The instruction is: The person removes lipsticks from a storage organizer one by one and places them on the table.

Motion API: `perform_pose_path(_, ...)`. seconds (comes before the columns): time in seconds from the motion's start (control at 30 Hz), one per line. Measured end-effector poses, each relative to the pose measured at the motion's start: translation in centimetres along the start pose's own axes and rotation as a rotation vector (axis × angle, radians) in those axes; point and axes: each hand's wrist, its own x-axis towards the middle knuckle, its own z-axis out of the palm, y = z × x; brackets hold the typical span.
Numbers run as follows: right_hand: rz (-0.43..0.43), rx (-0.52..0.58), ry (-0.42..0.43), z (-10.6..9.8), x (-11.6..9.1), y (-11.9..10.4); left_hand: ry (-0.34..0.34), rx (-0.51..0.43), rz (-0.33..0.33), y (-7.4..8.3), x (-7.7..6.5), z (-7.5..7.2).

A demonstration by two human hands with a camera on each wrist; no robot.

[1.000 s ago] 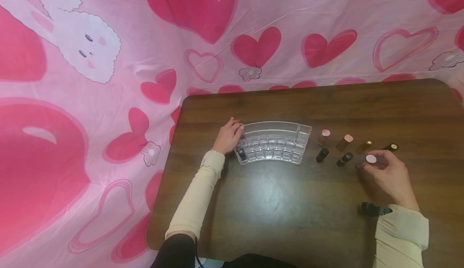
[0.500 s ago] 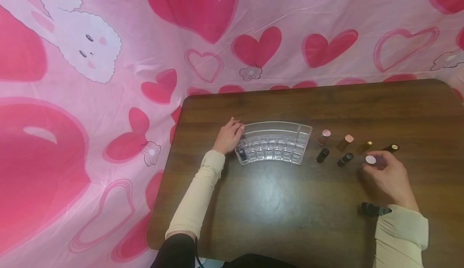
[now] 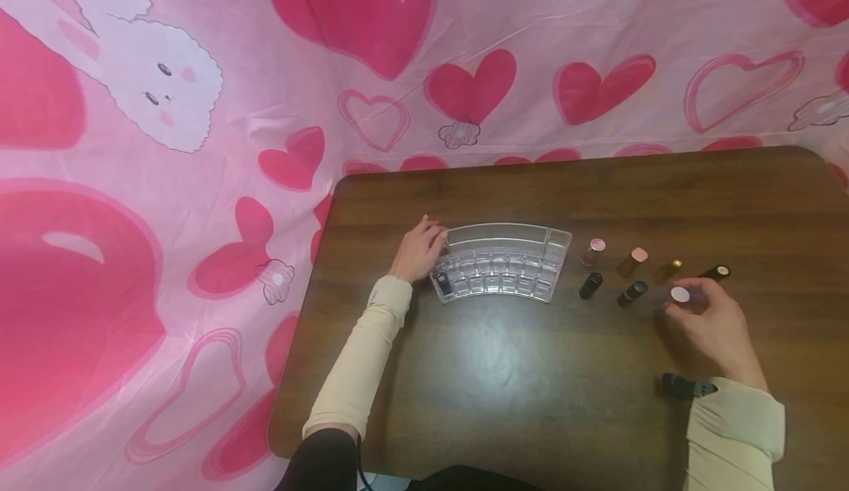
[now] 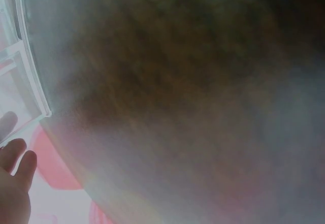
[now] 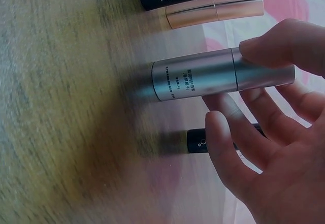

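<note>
My right hand (image 3: pixel 719 325) pinches a silvery lilac lipstick tube (image 5: pixel 195 75) by its upper end, thumb on one side and fingers on the other. The tube stands upright, its base close to the table. At the left end of a clear acrylic lipstick organizer (image 3: pixel 494 234), my left hand (image 3: pixel 416 251) rests with relaxed fingers against the back corner. One dark lipstick (image 3: pixel 442 282) sits in the organizer's front left slot. In the left wrist view only some fingertips (image 4: pixel 26 168) show beside the organizer's edge.
Left of my right hand stand two black lipsticks (image 3: pixel 632 293), a pink-topped tube (image 3: pixel 593 252) and a rose-gold lipstick (image 3: pixel 632 262). A gold-capped tube (image 3: pixel 668 270) and another black one (image 3: pixel 716 272) stand just behind it. The brown table (image 3: pixel 504 402) meets a pink heart-print cloth (image 3: pixel 385 26).
Almost nothing moves. The lipstick tube shifts only very slightly in my right hand, and my left hand stays at the organizer.
</note>
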Motion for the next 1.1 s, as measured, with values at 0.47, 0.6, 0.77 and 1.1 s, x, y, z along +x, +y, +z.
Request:
perform_pose_path(0.47,0.003,0.015,-0.006,-0.07,-0.08,0.21,-0.009,-0.009,-0.015,0.08,-0.02,-0.02)
perform_pose_path(0.6,-0.005,0.013,-0.009,-0.15,-0.18,0.14,-0.011,-0.016,-0.021,0.06,-0.07,-0.02)
perform_pose_path(0.77,0.0,0.01,-0.017,-0.23,-0.23,0.13,-0.01,-0.007,-0.016,-0.05,-0.02,0.05)
perform_pose_path(1.1,-0.029,0.027,0.065,-0.33,-0.23,0.09,-0.007,-0.003,-0.005,-0.11,0.03,0.11)
